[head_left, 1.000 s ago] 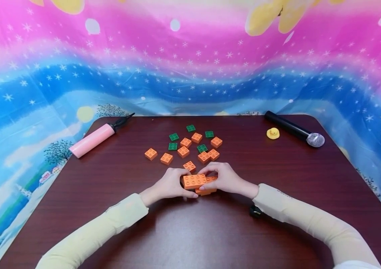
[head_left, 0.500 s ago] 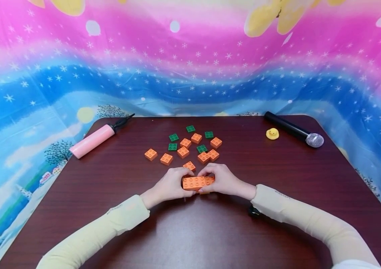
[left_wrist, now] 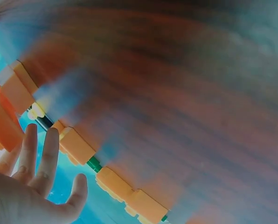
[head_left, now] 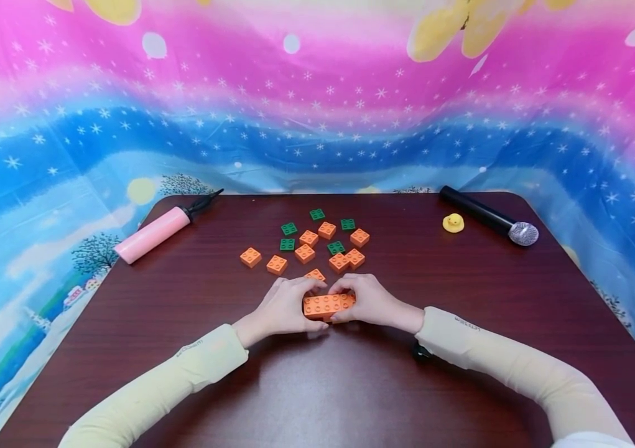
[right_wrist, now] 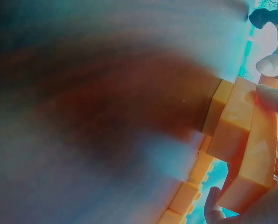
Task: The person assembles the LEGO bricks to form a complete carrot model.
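Orange building bricks, studs facing up, are held between both hands near the middle of the table. My left hand grips their left end, thumb on the near side and fingers on the far side. From the right, my right hand pinches the other end and covers part of it. In the right wrist view one long brick sits on a lower brick, its end jutting past it. The left wrist view shows spread fingers beside the bricks' orange underside.
Beyond the hands lie several loose orange bricks and several flat green bricks. A pink hand pump lies at the table's left edge. At back right are a yellow rubber duck and a black microphone.
My right hand has shifted slightly left. The two orange pieces, offset a second ago, now line up as one studded length between the hands. The loose bricks have stayed put.
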Motion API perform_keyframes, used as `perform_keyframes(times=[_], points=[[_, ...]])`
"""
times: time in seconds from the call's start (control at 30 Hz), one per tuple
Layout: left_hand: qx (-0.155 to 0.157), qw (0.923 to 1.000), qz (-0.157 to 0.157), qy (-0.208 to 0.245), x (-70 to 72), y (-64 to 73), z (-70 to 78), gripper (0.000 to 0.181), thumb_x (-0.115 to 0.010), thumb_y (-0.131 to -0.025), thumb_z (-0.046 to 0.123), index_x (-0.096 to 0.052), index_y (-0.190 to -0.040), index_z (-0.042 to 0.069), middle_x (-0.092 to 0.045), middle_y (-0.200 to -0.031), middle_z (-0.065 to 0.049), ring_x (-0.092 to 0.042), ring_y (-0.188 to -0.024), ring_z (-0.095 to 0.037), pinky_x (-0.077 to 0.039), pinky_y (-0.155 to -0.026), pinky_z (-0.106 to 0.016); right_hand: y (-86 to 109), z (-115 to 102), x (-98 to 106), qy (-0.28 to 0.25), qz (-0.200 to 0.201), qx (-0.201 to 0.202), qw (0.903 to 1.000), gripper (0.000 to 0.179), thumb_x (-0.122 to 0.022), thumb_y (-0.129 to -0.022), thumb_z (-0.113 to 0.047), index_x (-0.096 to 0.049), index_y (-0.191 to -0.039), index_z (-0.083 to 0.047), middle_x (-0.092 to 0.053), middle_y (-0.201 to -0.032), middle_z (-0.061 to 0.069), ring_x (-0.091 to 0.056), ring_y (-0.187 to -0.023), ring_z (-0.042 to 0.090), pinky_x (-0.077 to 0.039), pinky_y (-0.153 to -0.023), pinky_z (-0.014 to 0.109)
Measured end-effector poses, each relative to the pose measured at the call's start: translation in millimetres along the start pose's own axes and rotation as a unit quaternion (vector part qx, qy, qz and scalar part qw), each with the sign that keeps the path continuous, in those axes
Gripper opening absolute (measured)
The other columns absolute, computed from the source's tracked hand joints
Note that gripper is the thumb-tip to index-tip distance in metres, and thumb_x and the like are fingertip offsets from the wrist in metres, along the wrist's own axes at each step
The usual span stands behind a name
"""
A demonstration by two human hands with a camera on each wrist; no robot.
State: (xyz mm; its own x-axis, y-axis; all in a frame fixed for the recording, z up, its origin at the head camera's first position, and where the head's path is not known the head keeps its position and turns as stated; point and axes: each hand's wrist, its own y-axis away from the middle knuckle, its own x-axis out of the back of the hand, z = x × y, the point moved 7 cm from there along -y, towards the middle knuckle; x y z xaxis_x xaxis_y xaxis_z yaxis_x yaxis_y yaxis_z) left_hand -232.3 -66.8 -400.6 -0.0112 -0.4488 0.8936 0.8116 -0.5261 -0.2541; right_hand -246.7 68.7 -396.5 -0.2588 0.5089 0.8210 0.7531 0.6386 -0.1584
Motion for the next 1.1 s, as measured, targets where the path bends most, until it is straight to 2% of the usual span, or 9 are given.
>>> perform_keyframes(times=[0.13, 0.4, 0.67, 0.87, 1.1], points=[[0.007, 1.0000, -0.005, -0.004, 0.1, -2.1, 0.6, 0.066, -0.083, -0.063, 0.048, -0.062, -0.118, 0.019, -0.070, -0.100, 0.008, -0.063, -0.092, -0.008, -0.039, -0.079, -0.035, -1.0, 0.0, -0.4, 0.001, -0.003, -0.002, 1.0000, 0.034, -0.085, -0.070, -0.031, -0.072, -0.098, -0.017, -0.070, -0.094, -0.006, -0.054, -0.080, 0.007, -0.044, -0.070, 0.021], [0.005, 0.9998, -0.014, 0.015, -1.6, -4.4, 3.2, 0.060, -0.084, -0.063, 0.041, -0.063, -0.115, 0.018, -0.072, -0.094, 0.006, -0.064, -0.080, -0.006, -0.046, -0.068, -0.023, -4.8, -1.1, -0.3, 0.016, -0.015, -0.017, 0.9996, 0.034, -0.086, -0.068, -0.031, -0.073, -0.095, -0.016, -0.069, -0.089, -0.007, -0.053, -0.076, 0.006, -0.042, -0.067, 0.021], [0.033, 0.9979, -0.033, 0.046, -6.1, -4.7, 1.1, 0.060, -0.084, -0.065, 0.037, -0.062, -0.116, 0.018, -0.073, -0.096, 0.005, -0.063, -0.080, -0.007, -0.046, -0.069, -0.024, -6.8, -3.5, 0.4, 0.030, -0.026, -0.033, 0.9987, 0.035, -0.087, -0.066, -0.032, -0.074, -0.095, -0.015, -0.070, -0.092, -0.005, -0.055, -0.077, 0.007, -0.042, -0.067, 0.024], [0.035, 0.9966, -0.039, 0.064, -6.8, -8.5, 0.6, 0.057, -0.083, -0.066, 0.032, -0.062, -0.116, 0.016, -0.072, -0.093, 0.006, -0.060, -0.075, -0.004, -0.046, -0.068, -0.022, -7.9, -2.8, 0.8, 0.032, -0.023, -0.040, 0.9985, 0.037, -0.088, -0.065, -0.032, -0.074, -0.095, -0.014, -0.070, -0.093, -0.005, -0.056, -0.079, 0.007, -0.043, -0.068, 0.024], [0.033, 0.9964, -0.042, 0.065, -9.6, -9.7, -1.5, 0.057, -0.083, -0.066, 0.033, -0.062, -0.116, 0.016, -0.072, -0.093, 0.007, -0.060, -0.075, -0.003, -0.047, -0.068, -0.022, -5.9, -3.0, -0.3, 0.021, -0.020, -0.050, 0.9983, 0.036, -0.087, -0.066, -0.032, -0.074, -0.094, -0.014, -0.069, -0.093, -0.004, -0.055, -0.077, 0.007, -0.044, -0.068, 0.026]])
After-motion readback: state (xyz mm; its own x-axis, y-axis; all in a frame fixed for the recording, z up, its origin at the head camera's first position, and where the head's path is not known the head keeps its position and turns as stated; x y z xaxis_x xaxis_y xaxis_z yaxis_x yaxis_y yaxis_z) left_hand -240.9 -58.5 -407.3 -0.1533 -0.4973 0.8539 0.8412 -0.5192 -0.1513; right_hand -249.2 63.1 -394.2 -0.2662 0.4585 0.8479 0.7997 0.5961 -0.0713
